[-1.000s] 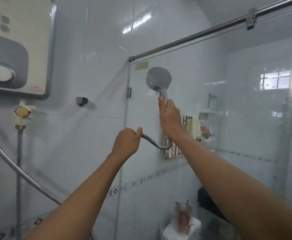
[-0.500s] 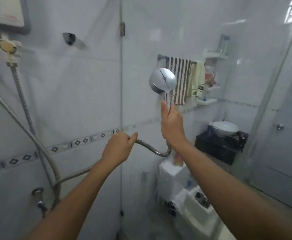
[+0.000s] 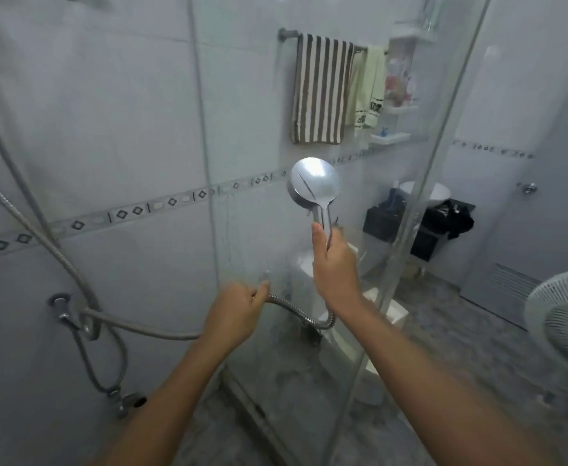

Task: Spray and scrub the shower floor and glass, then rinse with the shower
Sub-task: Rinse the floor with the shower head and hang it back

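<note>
While our view has tipped down since 0.5 s ago, the heater gone off the top, our right hand (image 3: 334, 274) stays fisted on the shower head (image 3: 313, 181) handle at 12 o'clock facing the glass (image 3: 309, 95), left hand (image 3: 234, 314) closed round the hose (image 3: 296, 307) at 9, no legible writing.

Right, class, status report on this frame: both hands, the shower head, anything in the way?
Right hand gripping shower head handle. Left hand holding hose. Head faces glass. Nothing blocking.
</note>
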`<state>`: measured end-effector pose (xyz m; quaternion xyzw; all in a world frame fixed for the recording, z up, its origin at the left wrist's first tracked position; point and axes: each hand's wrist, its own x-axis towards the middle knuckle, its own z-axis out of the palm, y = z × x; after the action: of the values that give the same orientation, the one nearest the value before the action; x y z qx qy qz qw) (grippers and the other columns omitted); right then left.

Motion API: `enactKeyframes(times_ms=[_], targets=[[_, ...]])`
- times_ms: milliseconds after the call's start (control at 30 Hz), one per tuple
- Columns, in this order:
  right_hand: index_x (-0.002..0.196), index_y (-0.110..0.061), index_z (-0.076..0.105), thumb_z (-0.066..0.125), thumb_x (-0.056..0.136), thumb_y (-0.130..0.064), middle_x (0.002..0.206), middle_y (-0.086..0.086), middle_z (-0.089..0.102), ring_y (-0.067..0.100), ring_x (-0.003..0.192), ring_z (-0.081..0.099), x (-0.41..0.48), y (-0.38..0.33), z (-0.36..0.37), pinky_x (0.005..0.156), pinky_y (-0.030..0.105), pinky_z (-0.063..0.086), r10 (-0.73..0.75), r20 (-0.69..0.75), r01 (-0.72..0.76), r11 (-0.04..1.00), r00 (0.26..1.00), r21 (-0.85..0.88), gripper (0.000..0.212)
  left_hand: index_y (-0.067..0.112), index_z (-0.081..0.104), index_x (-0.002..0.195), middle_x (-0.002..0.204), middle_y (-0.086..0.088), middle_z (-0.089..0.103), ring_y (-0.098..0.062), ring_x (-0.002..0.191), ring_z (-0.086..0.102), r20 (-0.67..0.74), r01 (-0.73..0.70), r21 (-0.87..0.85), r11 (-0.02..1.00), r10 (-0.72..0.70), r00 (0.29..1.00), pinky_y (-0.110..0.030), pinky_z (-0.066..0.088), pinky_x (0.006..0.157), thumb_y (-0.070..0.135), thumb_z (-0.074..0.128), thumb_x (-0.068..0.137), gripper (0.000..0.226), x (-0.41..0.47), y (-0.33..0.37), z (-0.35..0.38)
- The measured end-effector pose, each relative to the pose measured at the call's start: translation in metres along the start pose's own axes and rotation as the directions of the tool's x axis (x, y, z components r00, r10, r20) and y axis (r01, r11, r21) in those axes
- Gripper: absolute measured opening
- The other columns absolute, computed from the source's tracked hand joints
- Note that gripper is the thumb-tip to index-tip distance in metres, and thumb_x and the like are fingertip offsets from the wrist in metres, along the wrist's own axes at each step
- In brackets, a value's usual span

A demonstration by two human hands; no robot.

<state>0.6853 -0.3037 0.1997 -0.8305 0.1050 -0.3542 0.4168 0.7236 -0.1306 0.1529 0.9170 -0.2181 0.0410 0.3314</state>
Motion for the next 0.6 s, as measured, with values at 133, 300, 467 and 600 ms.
enactKeyframes(times_ms=[133,300,467,600], targets=[[0.085,-0.016,0.046,0.034,0.103,-0.058,0.064,0.003,0.048,0.008,0.054,0.047,-0.033,0.028,-0.028,0.051,0.026,0.038,0.012,0.008,-0.012,0.999,1.0,-0.04,0.047,0.003,0.054,0.068,0.064,-0.02,0.053,-0.039,0.07,0.062,0.073,0.0,0.006,1.0,0.0,0.997,-0.038,0.029,0.057,0.047,0.045,0.103,0.057,-0.021,0.02,0.037],[0.102,-0.025,0.033,0.035,0.103,-0.052,0.055,-0.003,0.037,0.007,0.044,0.04,-0.063,0.04,-0.065,0.044,0.022,0.031,-0.009,0.018,0.011,0.996,1.0,-0.083,0.027,0.004,0.057,0.074,0.075,-0.028,0.061,-0.042,0.076,0.065,0.104,0.0,-0.043,0.999,0.004,0.995,-0.038,0.033,0.059,0.048,0.048,0.102,0.052,-0.043,0.051,0.063],[0.081,-0.021,0.04,0.04,0.104,-0.044,0.056,-0.002,0.038,0.008,0.045,0.037,-0.066,0.037,-0.103,0.043,0.022,0.032,0.003,-0.02,-0.004,0.999,1.0,-0.035,0.033,0.001,0.053,0.067,0.059,-0.017,0.052,-0.038,0.073,0.064,0.096,-0.016,-0.037,0.999,0.02,0.995,-0.035,0.026,0.057,0.046,0.048,0.103,0.057,-0.054,0.087,0.064],[0.078,-0.017,0.045,0.038,0.103,-0.053,0.056,-0.004,0.043,0.007,0.045,0.039,-0.059,0.036,-0.126,0.048,0.037,0.037,0.005,-0.057,-0.007,0.999,0.998,-0.045,0.044,0.004,0.048,0.057,0.054,-0.012,0.048,-0.036,0.066,0.059,0.084,-0.06,-0.063,0.996,0.065,0.994,-0.035,0.023,0.057,0.044,0.048,0.103,0.061,-0.053,0.111,0.061]])
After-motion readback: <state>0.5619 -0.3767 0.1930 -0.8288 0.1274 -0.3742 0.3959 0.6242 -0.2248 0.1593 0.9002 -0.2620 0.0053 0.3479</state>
